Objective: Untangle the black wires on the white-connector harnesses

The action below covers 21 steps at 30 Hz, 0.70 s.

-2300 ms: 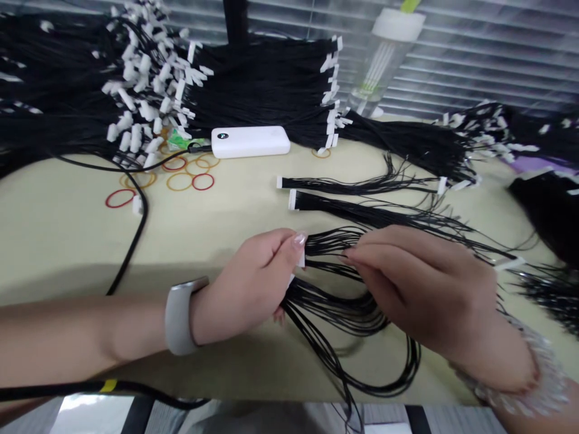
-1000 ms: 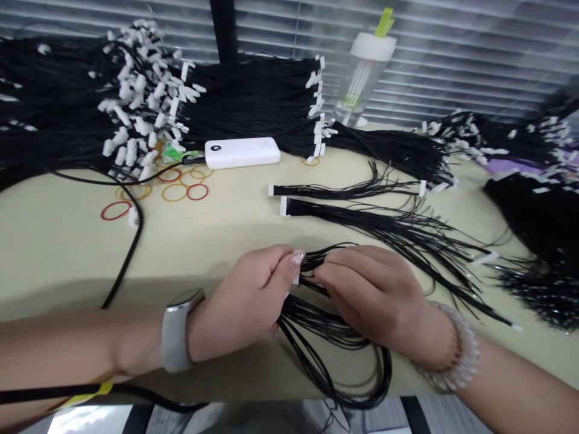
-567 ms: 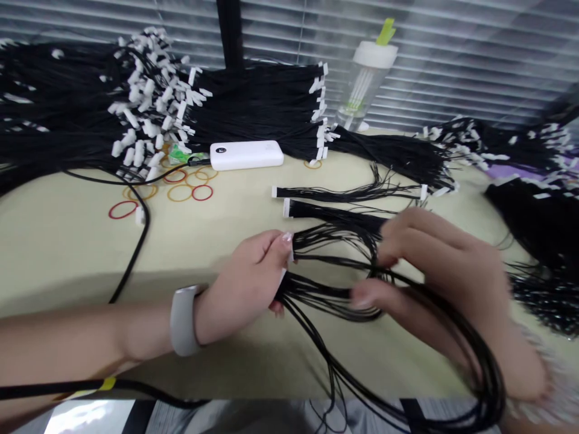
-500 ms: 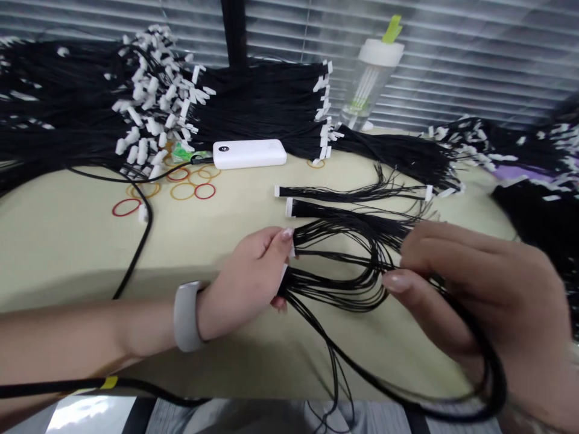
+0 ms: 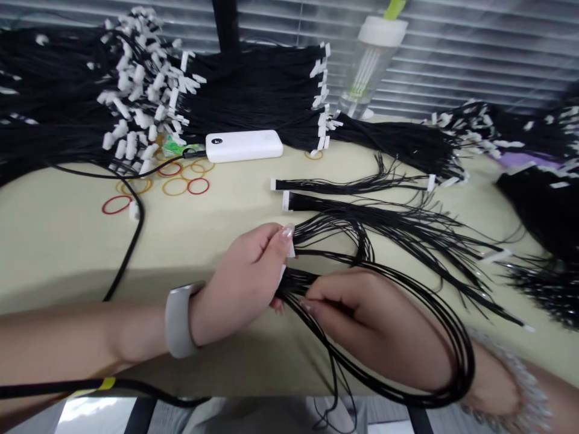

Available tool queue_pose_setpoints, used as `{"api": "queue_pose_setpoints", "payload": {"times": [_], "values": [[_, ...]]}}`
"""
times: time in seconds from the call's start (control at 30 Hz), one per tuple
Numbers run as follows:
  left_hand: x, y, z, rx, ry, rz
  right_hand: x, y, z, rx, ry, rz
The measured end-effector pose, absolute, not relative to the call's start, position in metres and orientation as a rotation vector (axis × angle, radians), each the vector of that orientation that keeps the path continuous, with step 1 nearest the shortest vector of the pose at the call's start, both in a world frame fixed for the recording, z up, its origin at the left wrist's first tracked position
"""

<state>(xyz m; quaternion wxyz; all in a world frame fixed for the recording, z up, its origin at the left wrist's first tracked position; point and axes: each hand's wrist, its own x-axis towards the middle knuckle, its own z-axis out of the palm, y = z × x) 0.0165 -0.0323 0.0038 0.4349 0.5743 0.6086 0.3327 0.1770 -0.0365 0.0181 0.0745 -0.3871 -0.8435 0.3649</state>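
My left hand [image 5: 246, 280], with a grey band on its wrist, is closed around the white connector ends [image 5: 290, 249] of a black wire harness [image 5: 459, 337]. Its thumb presses on the upper connector. Thin wires run out to the right from both connectors and bend into loops. Close to the lower connector, my right hand [image 5: 380, 322] pinches some of these wires between thumb and fingers; the fingertips are partly hidden. A wide loop passes over its back and wrist. Just beyond lie two more wire bundles, one with a white connector [image 5: 286, 201], the other with a white end [image 5: 273, 184].
A white power bank [image 5: 244, 146] with a black cable [image 5: 138, 232] lies behind my hands, beside several rubber bands [image 5: 198, 185]. Stacked black wire bundles [image 5: 257, 90] line the back. A clear bottle [image 5: 368, 72] stands by the blinds. More bundles [image 5: 534, 205] lie at right.
My right hand has moved left, from the far side of the loops to the wires close to the left hand. The large loop now lies over its back. The left hand keeps its hold.
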Motion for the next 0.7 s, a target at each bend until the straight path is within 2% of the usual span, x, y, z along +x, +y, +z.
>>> {"api": "queue_pose_setpoints", "payload": {"times": [0.33, 0.47, 0.53, 0.7], "values": [[0.017, -0.035, 0.002, 1.281, 1.449, 0.815, 0.211, -0.007, 0.030, -1.294, -2.626, 0.744], [0.016, -0.036, 0.002, 1.309, 1.408, 0.814, 0.233, 0.014, 0.043, -1.568, -2.070, 0.459], [0.016, -0.036, 0.002, 1.356, 1.379, 0.816, 0.237, 0.021, 0.046, -1.460, -1.765, 0.396], [0.015, -0.035, 0.001, 1.368, 1.329, 0.812, 0.234, 0.030, 0.044, -0.980, -1.262, 0.553]]}}
